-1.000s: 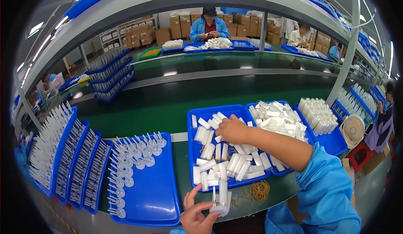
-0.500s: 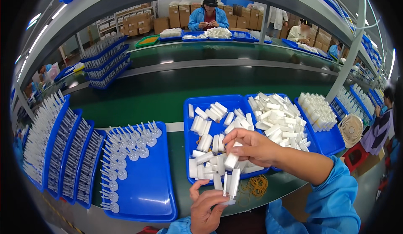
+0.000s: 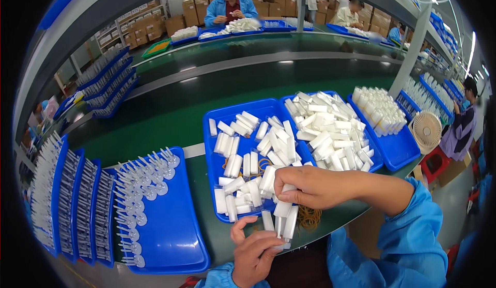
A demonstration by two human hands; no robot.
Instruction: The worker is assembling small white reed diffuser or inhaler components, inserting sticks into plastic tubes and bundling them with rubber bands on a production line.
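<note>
Low in front of me, my left hand (image 3: 257, 254) grips a clear plastic stand by its base, with white rectangular blocks (image 3: 291, 222) standing upright around its middle. My right hand (image 3: 323, 187) pinches another white block (image 3: 283, 206) from above. The lower end of this block is in among the blocks on the stand; whether it touches them I cannot tell. Just behind my hands, a blue tray (image 3: 207, 151) holds loose white blocks in clear wrap. A clump of yellowish rubber bands (image 3: 310, 218) lies on the green table below my right wrist.
At left, a blue tray (image 3: 168, 226) holds rows of clear stands with upright stems, beside tilted, filled trays (image 3: 77, 205). On the right are a heaped block tray (image 3: 381, 161), a tray (image 3: 398, 152) with grouped blocks and a fan (image 3: 427, 129). A co-worker (image 3: 230, 9) sits opposite.
My right hand has brought its white block down to the stand in my left hand. The left hand stays nearly in place. The view has shifted, so the trays appear farther left.
</note>
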